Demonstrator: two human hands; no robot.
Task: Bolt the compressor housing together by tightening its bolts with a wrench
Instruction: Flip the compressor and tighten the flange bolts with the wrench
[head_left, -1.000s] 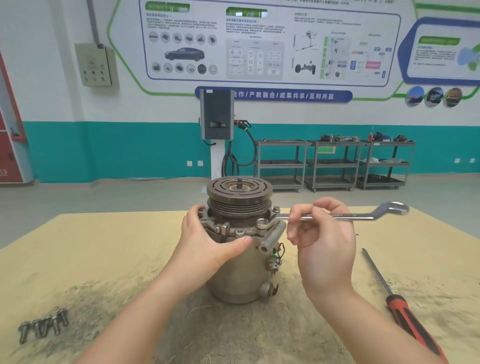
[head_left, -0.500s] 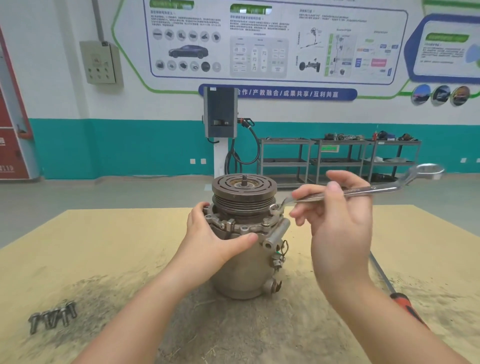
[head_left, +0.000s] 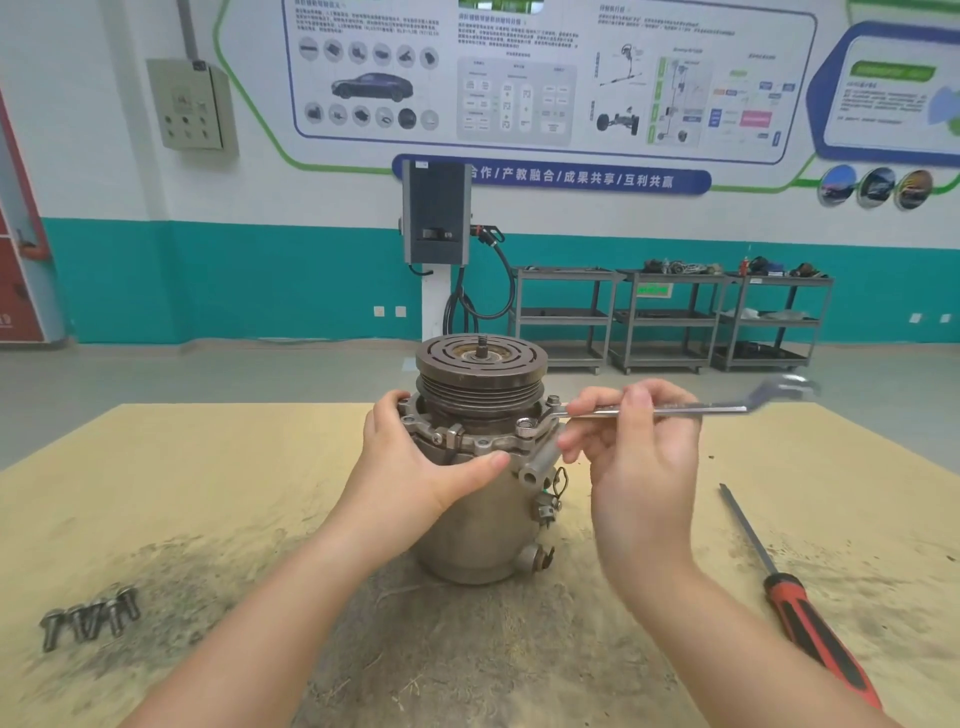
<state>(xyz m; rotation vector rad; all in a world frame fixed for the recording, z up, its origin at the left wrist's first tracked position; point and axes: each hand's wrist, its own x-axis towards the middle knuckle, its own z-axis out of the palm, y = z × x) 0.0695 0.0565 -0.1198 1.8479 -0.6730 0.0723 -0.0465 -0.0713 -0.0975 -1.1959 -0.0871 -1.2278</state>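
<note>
Your left hand (head_left: 415, 467) wraps the flange of the compressor housing (head_left: 475, 499) at frame centre, thumb laid along the front rim, steadying it upright on the workbench (head_left: 182, 493). Your right hand (head_left: 641, 457) pinches the wrench (head_left: 670, 409) mid-shank between thumb and fingers, the lower fingers loosely spread.

Half a second ago the wrench's far end tilted up toward the upper right; now the shank lies nearly level again, and its near end meets the bolt (head_left: 552, 401) on the right of the flange. You look to be reseating between strokes, so this bolt is probably not yet tight. I cannot tell whether the wrench is fully engaged on the head.

Four spare bolts (head_left: 91, 621) lie at lower left, and a red-handled screwdriver (head_left: 800, 613) at lower right.
</note>
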